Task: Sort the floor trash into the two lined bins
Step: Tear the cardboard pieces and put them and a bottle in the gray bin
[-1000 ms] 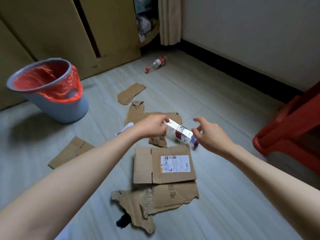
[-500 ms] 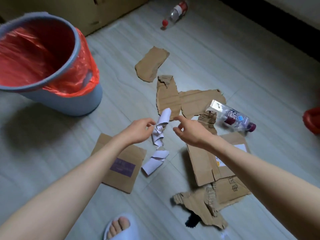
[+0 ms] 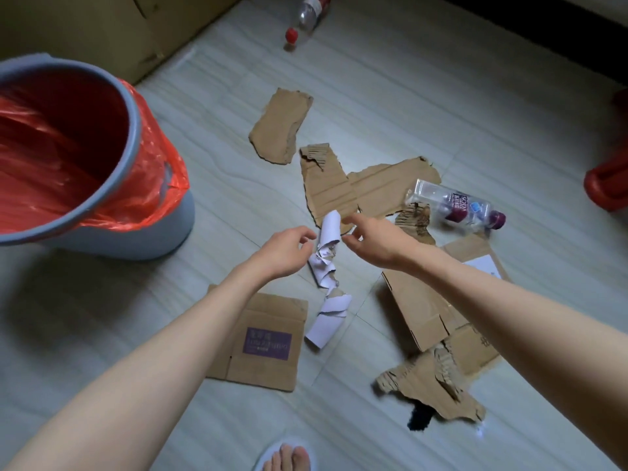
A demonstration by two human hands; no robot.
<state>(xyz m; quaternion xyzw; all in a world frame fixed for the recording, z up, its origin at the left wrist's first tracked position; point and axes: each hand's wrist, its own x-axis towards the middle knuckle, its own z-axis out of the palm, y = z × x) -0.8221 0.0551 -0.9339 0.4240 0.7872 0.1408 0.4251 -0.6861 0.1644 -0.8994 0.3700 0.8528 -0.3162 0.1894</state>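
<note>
Head view is showing a crumpled white paper strip (image 3: 326, 253) dangling between both hands, its top curl at fingertip level and the lower end (image 3: 328, 322) trailing down toward the floor (image 3: 441, 96). Left hand (image 3: 283, 251) is curling its fingers at the strip's left edge and right hand (image 3: 370, 241) is pinching toward the top curl; can't tell for sure which is actually carrying it. Paper is looking v. light, limp and already torn, so prob. best bunching it near the crumpled middle w/ one hand rather than tugging the ends apart. Grey bin w/ red liner (image 3: 136, 137) is standing just left of the hands, mouth open. Cardboard scraps (image 3: 326, 185) are lying around, plus a soda bottle (image 3: 455, 203) at right and another bottle (image 3: 307, 13) far back. Second bin isn't in view.
</note>
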